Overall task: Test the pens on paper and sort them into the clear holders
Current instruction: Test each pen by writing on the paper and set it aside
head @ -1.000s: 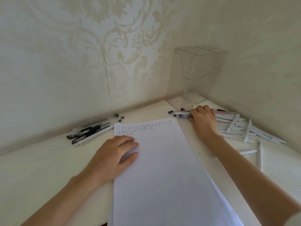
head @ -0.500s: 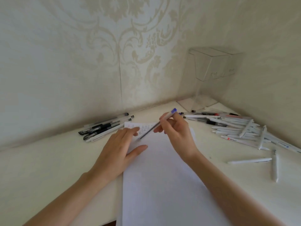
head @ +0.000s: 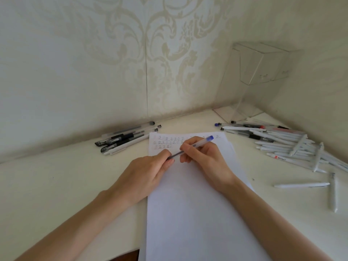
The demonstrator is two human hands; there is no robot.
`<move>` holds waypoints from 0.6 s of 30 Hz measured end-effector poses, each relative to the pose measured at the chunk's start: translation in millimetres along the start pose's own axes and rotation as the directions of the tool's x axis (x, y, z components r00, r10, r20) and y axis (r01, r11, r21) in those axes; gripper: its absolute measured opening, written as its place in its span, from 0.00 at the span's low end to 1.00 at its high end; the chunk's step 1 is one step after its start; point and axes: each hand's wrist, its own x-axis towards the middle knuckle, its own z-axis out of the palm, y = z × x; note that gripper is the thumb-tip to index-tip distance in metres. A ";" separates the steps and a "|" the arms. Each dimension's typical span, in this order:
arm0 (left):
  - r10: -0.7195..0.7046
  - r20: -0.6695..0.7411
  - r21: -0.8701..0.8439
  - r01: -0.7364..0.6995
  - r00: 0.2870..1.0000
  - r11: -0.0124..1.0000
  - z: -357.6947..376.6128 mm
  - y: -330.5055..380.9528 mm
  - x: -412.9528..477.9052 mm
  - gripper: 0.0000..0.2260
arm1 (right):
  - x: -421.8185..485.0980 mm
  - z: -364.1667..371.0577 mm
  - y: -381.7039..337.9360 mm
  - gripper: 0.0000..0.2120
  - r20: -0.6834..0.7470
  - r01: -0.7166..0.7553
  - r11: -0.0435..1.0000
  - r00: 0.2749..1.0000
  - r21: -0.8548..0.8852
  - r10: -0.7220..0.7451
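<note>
I see the clear pen (head: 190, 146) aslant over the paper (head: 197, 213), its blue end up and to the right. My right grip (head: 205, 157) is round its barrel and my left grip (head: 148, 172) pinches its lower end. The paper lies flat on the bench (head: 56, 185), with rows of small marks along its top. Dark pens (head: 124, 140) lie bunched to its left, white pens (head: 282, 146) heaped to its right. The clear holders (head: 261, 66) stand in the far corner.
</note>
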 end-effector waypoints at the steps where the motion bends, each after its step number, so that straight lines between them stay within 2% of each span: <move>1: -0.008 0.001 -0.002 0.008 1.000 1.000 -0.4 -0.5 0.4 0.20 | -0.1 0.0 0.3 0.06 0.004 0.001 1.000 1.000 -0.003 -0.001; 5: -0.043 -0.043 0.025 0.044 0.998 0.999 -2.2 -2.0 0.7 0.18 | 0.4 0.7 2.8 0.06 -0.013 0.021 1.000 1.000 0.012 -0.021; 11: -0.127 -0.080 0.025 0.129 0.989 0.991 -3.8 -1.5 0.7 0.25 | 0.0 -1.8 4.9 0.13 0.075 0.026 0.998 0.997 0.059 -0.030; 14: -0.201 -0.091 0.076 0.208 0.975 0.975 -4.3 -1.1 0.2 0.32 | 5.9 -10.8 -3.9 0.14 -0.130 0.037 0.988 0.991 0.149 -0.017; 15: -0.205 -0.108 0.090 0.215 0.973 0.972 -4.4 -0.4 0.2 0.33 | 9.1 -14.9 -6.2 0.13 -0.214 0.040 0.992 0.977 0.123 -0.013; 18: -0.175 -0.104 0.118 0.187 0.979 0.975 -6.3 4.6 0.6 0.31 | 17.9 -20.9 -7.6 0.09 -0.321 -0.011 0.991 0.947 -0.131 -0.032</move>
